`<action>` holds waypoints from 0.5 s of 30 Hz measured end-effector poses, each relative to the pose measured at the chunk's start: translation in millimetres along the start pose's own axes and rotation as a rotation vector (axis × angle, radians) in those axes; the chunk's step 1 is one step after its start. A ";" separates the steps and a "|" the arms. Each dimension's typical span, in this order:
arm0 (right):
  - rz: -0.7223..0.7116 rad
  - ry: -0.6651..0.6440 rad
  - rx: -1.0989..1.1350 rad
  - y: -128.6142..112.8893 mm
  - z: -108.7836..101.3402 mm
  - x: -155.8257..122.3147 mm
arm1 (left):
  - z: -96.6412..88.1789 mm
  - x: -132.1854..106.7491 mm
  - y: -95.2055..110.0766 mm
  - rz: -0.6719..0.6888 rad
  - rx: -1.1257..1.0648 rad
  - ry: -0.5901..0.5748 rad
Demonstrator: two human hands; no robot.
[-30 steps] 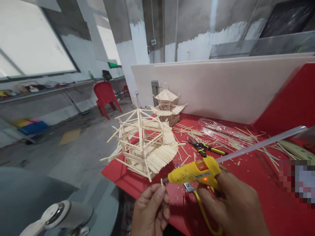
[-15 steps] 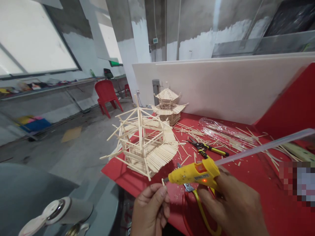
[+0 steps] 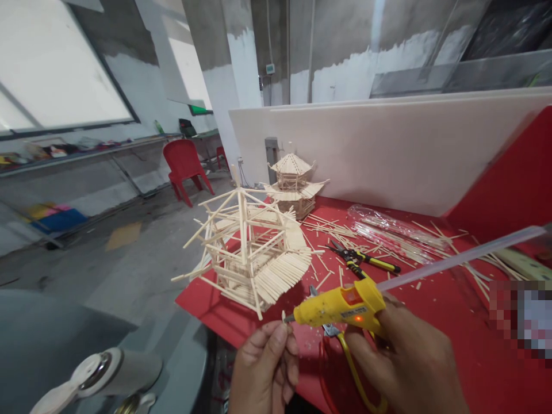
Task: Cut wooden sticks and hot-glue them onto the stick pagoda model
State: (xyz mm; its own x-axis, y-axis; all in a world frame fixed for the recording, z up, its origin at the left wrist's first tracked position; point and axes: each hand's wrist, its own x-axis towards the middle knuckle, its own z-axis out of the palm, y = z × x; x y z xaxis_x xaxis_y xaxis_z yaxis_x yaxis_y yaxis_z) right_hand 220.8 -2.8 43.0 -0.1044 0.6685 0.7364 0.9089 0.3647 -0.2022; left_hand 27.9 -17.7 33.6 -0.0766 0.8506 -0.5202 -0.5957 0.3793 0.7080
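Pinched between the thumb and fingers of my left hand point(image 3: 268, 359) is a short wooden stick point(image 3: 283, 316), its end showing above the fingertips. My right hand point(image 3: 405, 351) is wrapped round a yellow hot glue gun point(image 3: 336, 305) with an orange light lit. The gun's nozzle meets the stick's tip, and a long clear glue stick point(image 3: 466, 257) runs out of its back. Just beyond my hands stands a pavilion model point(image 3: 244, 247) of wooden sticks, its upper roof a bare frame and its lower roof partly covered. Red-and-yellow-handled cutters point(image 3: 353, 368) lie partly hidden under my right hand.
On the red table point(image 3: 435, 322) lie black-and-yellow pliers point(image 3: 362, 259), loose sticks point(image 3: 328, 227) and a plastic bag of sticks point(image 3: 397, 230). A second pavilion model point(image 3: 295, 184) stands behind. At the lower left, a white bottle point(image 3: 125, 368) rests on a grey surface. A red chair point(image 3: 186, 167) is farther back.
The view has shifted slightly. Both hands hold nearly the same pose, with the nozzle still at the stick's tip.
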 end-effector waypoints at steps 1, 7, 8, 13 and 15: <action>-0.001 -0.001 0.001 0.2 0.0 -0.7 | 0.2 -0.5 0.3 -0.001 0.001 -0.002; 0.039 0.013 -0.017 2.6 0.7 -6.2 | 7.6 -8.1 3.8 0.045 0.000 -0.003; 0.052 0.011 -0.016 3.2 1.2 -7.3 | 9.1 -9.1 3.9 0.048 -0.004 -0.004; 0.120 0.017 0.021 2.0 2.8 -11.2 | 10.5 -7.4 0.4 0.029 -0.034 -0.006; 0.179 0.014 0.039 0.2 0.7 -11.2 | 9.3 -4.7 -1.4 0.015 -0.041 -0.008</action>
State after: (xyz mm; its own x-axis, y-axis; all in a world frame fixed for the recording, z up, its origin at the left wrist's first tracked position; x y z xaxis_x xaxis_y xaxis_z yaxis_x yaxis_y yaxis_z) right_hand 221.9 -9.8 34.3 0.0639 0.7159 0.6953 0.8961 0.2655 -0.3557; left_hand 36.5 -18.8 39.5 -0.0797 0.8591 -0.5056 -0.6264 0.3514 0.6958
